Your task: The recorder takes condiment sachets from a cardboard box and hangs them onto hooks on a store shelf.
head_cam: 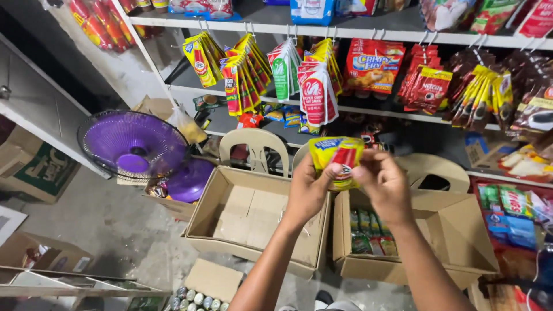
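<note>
The shelves [368,30] take up the whole background above and behind both hands, hung with rows of sachet strips, and are cut off at the top and right edges, so their full extent can't be made out. The concrete floor [115,230] is seen down and to the left of the hands, partly hidden by clutter. Straight below the left hand [311,190] an open cardboard box [253,216] looks empty, while the second box [415,236], below the right hand [386,184], has green packets at the bottom, half hidden by the forearm. A purple fan [133,145] is tipped over well off to the left. Behind the hands, plastic chairs [255,144] are mostly blocked.

The yellow sachet pack [336,158] is held up between both hands, pinched at its lower part by thumbs and fingers closed on it, so the bottom edge is covered. Its long axis can't really be judged; the printed face is turned toward the camera.
</note>
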